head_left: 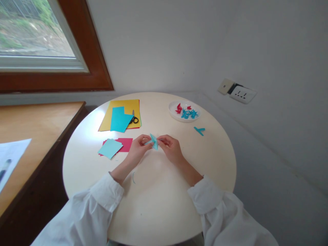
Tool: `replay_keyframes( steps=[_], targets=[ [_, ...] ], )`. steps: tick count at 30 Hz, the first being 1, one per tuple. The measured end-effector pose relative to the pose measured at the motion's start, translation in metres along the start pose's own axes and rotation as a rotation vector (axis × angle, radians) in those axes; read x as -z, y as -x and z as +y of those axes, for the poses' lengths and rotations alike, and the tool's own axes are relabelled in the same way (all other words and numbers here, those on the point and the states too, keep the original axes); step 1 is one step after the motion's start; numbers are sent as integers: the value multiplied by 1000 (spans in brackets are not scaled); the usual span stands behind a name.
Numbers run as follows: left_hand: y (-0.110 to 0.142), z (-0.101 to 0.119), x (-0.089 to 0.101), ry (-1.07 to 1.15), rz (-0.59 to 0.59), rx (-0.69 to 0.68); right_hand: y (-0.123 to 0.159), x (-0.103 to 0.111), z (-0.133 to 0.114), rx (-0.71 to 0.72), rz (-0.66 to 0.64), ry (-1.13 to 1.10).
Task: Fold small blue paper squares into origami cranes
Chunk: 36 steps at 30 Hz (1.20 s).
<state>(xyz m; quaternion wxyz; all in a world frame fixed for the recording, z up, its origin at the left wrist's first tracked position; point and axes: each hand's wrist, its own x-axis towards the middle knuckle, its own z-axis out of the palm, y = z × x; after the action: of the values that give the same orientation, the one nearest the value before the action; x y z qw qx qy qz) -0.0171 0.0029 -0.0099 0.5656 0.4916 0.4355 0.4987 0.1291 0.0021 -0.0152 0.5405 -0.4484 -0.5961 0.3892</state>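
Note:
Between my two hands is a partly folded light blue paper [154, 140], held just above the middle of the table. My left hand [139, 147] pinches its left side between thumb and fingers. From the right, my right hand [171, 147] pinches the paper's other edge, its fingertips partly hiding it. Left of my left hand lie light blue paper squares [110, 148] on top of pinkish-red paper squares [126, 145]. A thin curved blue paper scrap [133, 177] rests below my left wrist.
On the round white table [159, 212], black-handled scissors [134, 119] and blue sheets [119, 119] lie on yellow paper [128, 103]. A white dish [172, 114] at the back right holds red and blue folded pieces. Blue strips [199, 130] lie before it.

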Motion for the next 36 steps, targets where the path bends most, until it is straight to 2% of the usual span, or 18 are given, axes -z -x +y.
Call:
replay_keyframes(
  steps=[6,11,16,23,30,36],
  targets=[
    [3,7,-5,-11,-13,-11,2,-2,-5,-26,-26,105],
    [4,11,-8,27,30,28,3,-3,-4,-13,-11,111],
    [5,11,-5,51,33,46,1,-4,-1,-66,1,-75],
    [5,14,-5,206,23,106,-3,-3,-2,-206,-9,-317],
    [5,16,-5,274,-15,139,-1,-3,-4,-289,-23,-330],
    [3,11,-2,343,10,114,-1,-2,-8,-352,-49,-314]
  ],
)
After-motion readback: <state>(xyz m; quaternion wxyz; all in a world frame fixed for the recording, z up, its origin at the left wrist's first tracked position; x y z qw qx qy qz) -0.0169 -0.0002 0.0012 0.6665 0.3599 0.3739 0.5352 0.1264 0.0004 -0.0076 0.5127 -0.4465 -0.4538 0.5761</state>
